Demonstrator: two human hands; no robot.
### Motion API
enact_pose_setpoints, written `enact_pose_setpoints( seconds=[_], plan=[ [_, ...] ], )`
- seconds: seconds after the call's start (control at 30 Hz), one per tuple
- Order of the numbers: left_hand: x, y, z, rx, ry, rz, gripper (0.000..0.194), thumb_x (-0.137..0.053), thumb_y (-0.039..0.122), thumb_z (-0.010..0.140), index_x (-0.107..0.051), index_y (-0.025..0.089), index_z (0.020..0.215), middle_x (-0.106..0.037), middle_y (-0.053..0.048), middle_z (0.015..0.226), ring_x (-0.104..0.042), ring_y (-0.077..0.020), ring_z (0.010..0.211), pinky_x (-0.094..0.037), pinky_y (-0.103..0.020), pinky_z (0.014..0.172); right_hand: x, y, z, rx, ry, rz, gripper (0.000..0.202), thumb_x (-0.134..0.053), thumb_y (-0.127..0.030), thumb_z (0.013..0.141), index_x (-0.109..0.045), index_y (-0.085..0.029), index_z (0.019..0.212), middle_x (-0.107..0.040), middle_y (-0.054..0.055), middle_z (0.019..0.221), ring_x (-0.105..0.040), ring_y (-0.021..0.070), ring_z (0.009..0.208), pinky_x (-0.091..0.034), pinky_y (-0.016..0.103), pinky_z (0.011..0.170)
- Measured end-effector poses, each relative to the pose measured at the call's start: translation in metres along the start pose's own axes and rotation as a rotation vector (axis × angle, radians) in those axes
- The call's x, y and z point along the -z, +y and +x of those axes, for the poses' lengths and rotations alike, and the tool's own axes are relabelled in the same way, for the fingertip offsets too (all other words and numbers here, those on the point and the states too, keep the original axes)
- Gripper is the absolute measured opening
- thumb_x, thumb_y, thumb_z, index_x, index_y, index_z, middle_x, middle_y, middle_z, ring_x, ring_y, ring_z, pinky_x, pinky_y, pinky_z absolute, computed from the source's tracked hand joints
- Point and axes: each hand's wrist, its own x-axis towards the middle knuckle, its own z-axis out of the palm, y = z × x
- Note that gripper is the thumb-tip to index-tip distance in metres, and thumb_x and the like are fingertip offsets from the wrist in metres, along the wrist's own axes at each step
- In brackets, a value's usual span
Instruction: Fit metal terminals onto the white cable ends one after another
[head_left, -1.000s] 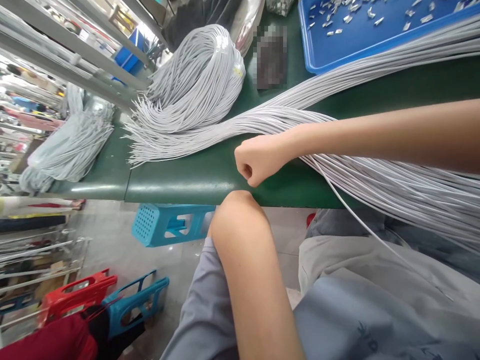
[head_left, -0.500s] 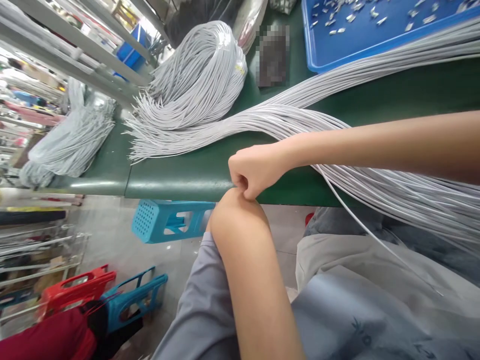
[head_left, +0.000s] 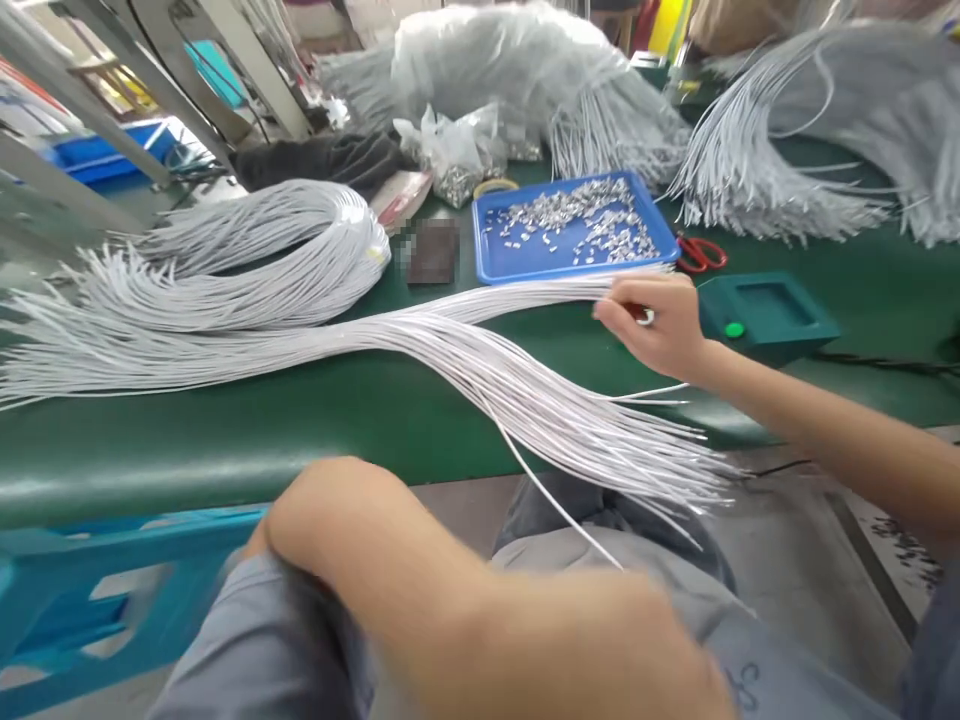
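My right hand (head_left: 656, 322) is closed, its fingers curled in, just in front of the blue tray and over the end of the upper bundle of white cables (head_left: 517, 296). A small white bit shows inside the curl; I cannot make out what it is. My left hand (head_left: 637, 650) is low in the view, smeared by motion, with its fingers hidden and my bent elbow to its left. Between the hands lies the lower bundle of white cables (head_left: 570, 420), its ends fanned out over the table edge. One cable (head_left: 547, 495) hangs away from it toward my lap.
Small metal parts lie in the blue tray (head_left: 517, 268). Red-handled scissors (head_left: 703, 255) and a green box with a button (head_left: 780, 310) are to its right. A coiled cable bundle (head_left: 300, 290) lies at left; bagged cables (head_left: 510, 60) are behind. A blue stool (head_left: 45, 590) stands below.
My right hand has left my left elbow and moved right to the cables by the tray. My left forearm has swung rightward. The view has turned toward the right side of the table.
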Motion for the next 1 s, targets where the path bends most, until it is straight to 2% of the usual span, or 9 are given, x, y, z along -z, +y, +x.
enact_pose_setpoints(
  seconds=[0.07, 0.1, 0.2, 0.23, 0.33, 0.4, 0.63, 0.83, 1.0],
  plan=[
    [0.020, -0.042, 0.023, -0.013, -0.070, 0.098, 0.013, -0.060, 0.013, 0.085, -0.068, 0.021, 0.077, -0.064, -0.004, 0.067, -0.057, -0.0138, 0.053, -0.040, -0.027, 0.046, 0.012, 0.022, -0.021, 0.031, 0.095, -0.068, 0.039, -0.051, -0.024, 0.088, -0.038, -0.021, 0.051, -0.036, -0.004, 0.047, -0.032, 0.0077, 0.046, -0.026, 0.025, 0.049],
    [0.028, -0.065, 0.033, 0.033, -0.137, 0.174, 0.016, -0.059, 0.010, 0.083, -0.068, 0.020, 0.074, -0.064, -0.005, 0.065, -0.057, -0.0154, 0.052, -0.038, -0.029, 0.045, 0.014, 0.031, -0.032, 0.036, -0.010, -0.081, 0.040, -0.047, -0.024, 0.090, -0.038, -0.021, 0.051, -0.039, -0.002, 0.049, -0.034, 0.0085, 0.047, -0.027, 0.025, 0.050],
    [0.045, -0.134, 0.049, 0.507, -0.157, 0.324, 0.022, -0.050, 0.010, 0.087, -0.071, 0.013, 0.080, -0.067, -0.012, 0.071, -0.068, -0.0237, 0.071, -0.044, -0.031, 0.057, 0.010, 0.047, -0.055, 0.046, -0.352, -0.062, 0.040, -0.043, -0.027, 0.091, -0.043, -0.020, 0.051, -0.043, -0.001, 0.051, -0.033, 0.0087, 0.047, -0.026, 0.025, 0.048],
    [0.047, -0.156, 0.049, 0.667, -0.157, 0.331, 0.024, -0.049, 0.012, 0.088, -0.072, 0.011, 0.084, -0.069, -0.014, 0.076, -0.070, -0.0259, 0.081, -0.046, -0.031, 0.062, 0.007, 0.049, -0.059, 0.050, -0.400, -0.069, 0.039, -0.044, -0.026, 0.091, -0.048, -0.019, 0.053, -0.045, -0.001, 0.052, -0.035, 0.0081, 0.047, -0.028, 0.024, 0.049],
    [0.046, -0.207, 0.043, 0.845, -0.130, 0.391, 0.028, -0.046, 0.002, 0.084, -0.072, 0.007, 0.093, -0.071, -0.019, 0.088, -0.070, -0.0285, 0.092, -0.049, -0.031, 0.071, 0.002, 0.047, -0.063, 0.043, -0.449, -0.110, 0.027, -0.050, -0.021, 0.089, -0.064, -0.016, 0.067, -0.059, 0.002, 0.063, -0.046, 0.0079, 0.052, -0.033, 0.022, 0.053],
    [0.042, -0.227, 0.037, 0.907, -0.106, 0.416, 0.031, -0.044, 0.002, 0.086, -0.071, 0.006, 0.098, -0.071, -0.021, 0.098, -0.070, -0.0305, 0.095, -0.049, -0.033, 0.074, 0.002, 0.042, -0.061, 0.029, -0.454, -0.152, 0.019, -0.053, -0.017, 0.086, -0.070, -0.014, 0.080, -0.064, 0.005, 0.073, -0.050, 0.0090, 0.057, -0.035, 0.023, 0.057],
    [0.030, -0.238, 0.040, 0.956, -0.056, 0.451, 0.032, -0.040, 0.003, 0.089, -0.071, 0.007, 0.096, -0.071, -0.022, 0.098, -0.069, -0.0310, 0.102, -0.048, -0.035, 0.079, 0.009, 0.028, -0.061, -0.054, -0.612, 0.045, 0.018, -0.056, -0.014, 0.082, -0.074, -0.012, 0.085, -0.066, 0.004, 0.071, -0.050, 0.0077, 0.056, -0.038, 0.020, 0.056],
    [0.025, -0.240, 0.044, 1.008, -0.012, 0.451, 0.034, -0.035, 0.009, 0.094, -0.069, 0.005, 0.097, -0.069, -0.023, 0.101, -0.068, -0.0324, 0.099, -0.047, -0.035, 0.074, 0.009, 0.031, -0.062, -0.087, -0.581, 0.242, 0.022, -0.055, -0.009, 0.075, -0.075, -0.011, 0.083, -0.068, 0.003, 0.069, -0.048, 0.0059, 0.051, -0.039, 0.018, 0.052],
    [0.024, -0.243, 0.043, 0.944, -0.024, 0.423, 0.034, -0.034, 0.013, 0.096, -0.068, 0.008, 0.097, -0.067, -0.018, 0.105, -0.068, -0.0290, 0.097, -0.045, -0.033, 0.074, 0.005, 0.035, -0.062, -0.087, -0.578, 0.255, 0.021, -0.054, -0.009, 0.074, -0.075, -0.012, 0.080, -0.067, 0.003, 0.069, -0.049, 0.0061, 0.052, -0.039, 0.018, 0.052]
  ],
)
